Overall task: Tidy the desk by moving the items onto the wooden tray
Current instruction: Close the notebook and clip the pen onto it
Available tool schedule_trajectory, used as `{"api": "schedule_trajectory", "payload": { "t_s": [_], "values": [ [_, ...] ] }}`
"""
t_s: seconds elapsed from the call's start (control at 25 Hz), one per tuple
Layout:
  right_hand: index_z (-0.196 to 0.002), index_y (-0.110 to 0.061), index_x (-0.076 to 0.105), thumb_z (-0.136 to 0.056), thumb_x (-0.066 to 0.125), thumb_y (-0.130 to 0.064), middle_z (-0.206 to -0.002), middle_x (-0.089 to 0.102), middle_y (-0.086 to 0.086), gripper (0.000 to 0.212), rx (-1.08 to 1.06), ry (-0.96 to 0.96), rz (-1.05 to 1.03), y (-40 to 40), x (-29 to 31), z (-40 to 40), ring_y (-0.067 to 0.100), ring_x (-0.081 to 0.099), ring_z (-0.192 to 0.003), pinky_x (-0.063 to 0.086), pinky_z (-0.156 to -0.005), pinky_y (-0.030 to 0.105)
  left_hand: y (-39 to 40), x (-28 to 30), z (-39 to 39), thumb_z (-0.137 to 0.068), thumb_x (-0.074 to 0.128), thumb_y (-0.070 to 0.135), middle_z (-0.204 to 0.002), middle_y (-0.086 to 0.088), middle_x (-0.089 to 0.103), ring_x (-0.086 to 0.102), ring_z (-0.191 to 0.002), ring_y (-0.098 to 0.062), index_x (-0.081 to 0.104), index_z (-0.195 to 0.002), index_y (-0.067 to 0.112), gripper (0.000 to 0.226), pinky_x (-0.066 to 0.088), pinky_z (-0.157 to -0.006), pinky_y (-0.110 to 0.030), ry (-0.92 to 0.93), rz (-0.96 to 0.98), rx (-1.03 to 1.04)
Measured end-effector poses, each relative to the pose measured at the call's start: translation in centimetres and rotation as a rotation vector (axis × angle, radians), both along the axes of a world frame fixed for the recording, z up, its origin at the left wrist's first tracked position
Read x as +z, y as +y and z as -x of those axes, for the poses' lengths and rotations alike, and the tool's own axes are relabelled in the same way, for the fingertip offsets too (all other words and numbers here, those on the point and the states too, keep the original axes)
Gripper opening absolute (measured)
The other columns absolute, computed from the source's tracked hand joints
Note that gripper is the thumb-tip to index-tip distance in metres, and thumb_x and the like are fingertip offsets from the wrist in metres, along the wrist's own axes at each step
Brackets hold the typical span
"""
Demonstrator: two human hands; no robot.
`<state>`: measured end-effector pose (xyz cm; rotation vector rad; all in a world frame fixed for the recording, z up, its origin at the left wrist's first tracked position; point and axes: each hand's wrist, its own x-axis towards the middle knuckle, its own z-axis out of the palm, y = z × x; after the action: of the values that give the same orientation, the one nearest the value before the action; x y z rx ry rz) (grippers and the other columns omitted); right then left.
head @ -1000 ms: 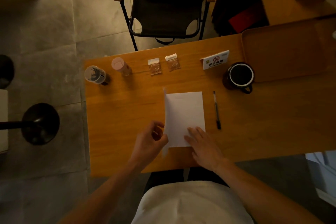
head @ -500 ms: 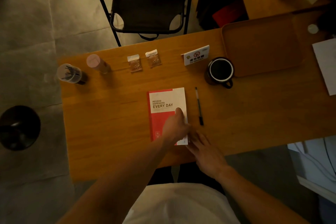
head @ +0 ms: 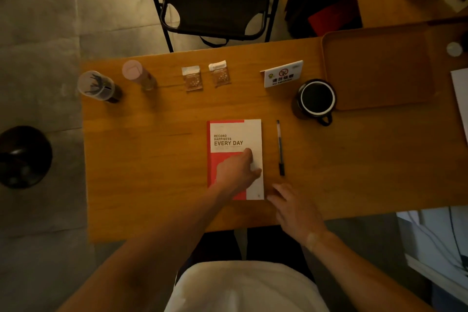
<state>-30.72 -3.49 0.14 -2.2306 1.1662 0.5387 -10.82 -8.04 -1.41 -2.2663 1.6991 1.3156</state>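
Your left hand [head: 238, 172] lies flat on the notebook [head: 234, 157] at the centre of the frame, fingers spread and pressing the cover down rather than gripping it. Your right hand [head: 293, 208] rests open on the table [head: 152, 159] just off the notebook's lower right corner, fingertips near that corner, holding nothing.

The notebook looks to be the first item in hand, closed and ready to lift; nothing sits on the wooden tray [head: 374, 68] at the upper right of the frame. To go on, you would need to get fingers under an edge, likely the open right-hand edge near your right hand, then carry it up and to the right, clearing the mug [head: 316, 100] that stands just beside the tray's lower left corner.

The notebook's long axis runs from the bottom of the frame towards the top, spine on the left, title reading upright to you. The pen [head: 279, 148] lies just right of it and parallel, dark grip end towards the bottom of the frame.

Along the top edge of the table wait the two sachets [head: 205, 77], the no-smoking sign [head: 282, 75], the pink-capped bottle [head: 138, 75] and the clear jar [head: 97, 86].
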Motion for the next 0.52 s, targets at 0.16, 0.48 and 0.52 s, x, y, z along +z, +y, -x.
{"api": "schedule_trajectory", "payload": {
  "t_s": [0.16,0.48,0.52],
  "values": [
    [-0.127,-0.029,0.053,-0.094,0.055,-0.035,-0.119,0.059,-0.003,0.034,-0.367,-0.062,0.156,-5.5,-0.1,-1.4,0.013,0.058,-0.092,0.042,-0.063,0.021,-2.0,-0.6,-6.4,-0.087,0.067,0.037,-0.114,0.000,0.062,0.055,-0.099,-0.016,0.052,-0.113,0.024,0.032,0.054,-0.079,-0.034,-0.195,0.148,-0.083],
    [-0.141,-0.022,0.037,-0.090,0.062,-0.039,-0.136,0.048,0.007,0.059,-0.667,-0.032,0.080,-12.4,-3.0,-3.9,0.022,0.056,-0.100,0.042,-0.064,0.026,-4.6,-0.8,-10.9,-0.069,0.079,0.051,-0.139,-0.008,0.040,0.033,-0.128,-0.031,0.044,-0.133,0.030,0.076,0.038,-0.101,-0.047,-0.296,0.202,-0.158],
    [-0.140,-0.023,0.038,-0.090,0.063,-0.036,-0.135,0.048,0.006,0.058,-0.684,-0.054,0.068,-12.5,-3.2,-4.2,0.021,0.056,-0.098,0.041,-0.063,0.025,-4.4,-0.8,-10.8,-0.070,0.079,0.050,-0.139,-0.008,0.040,0.033,-0.128,-0.031,0.046,-0.132,0.028,0.074,0.037,-0.102,-0.046,-0.292,0.216,-0.154]
  ]
}}
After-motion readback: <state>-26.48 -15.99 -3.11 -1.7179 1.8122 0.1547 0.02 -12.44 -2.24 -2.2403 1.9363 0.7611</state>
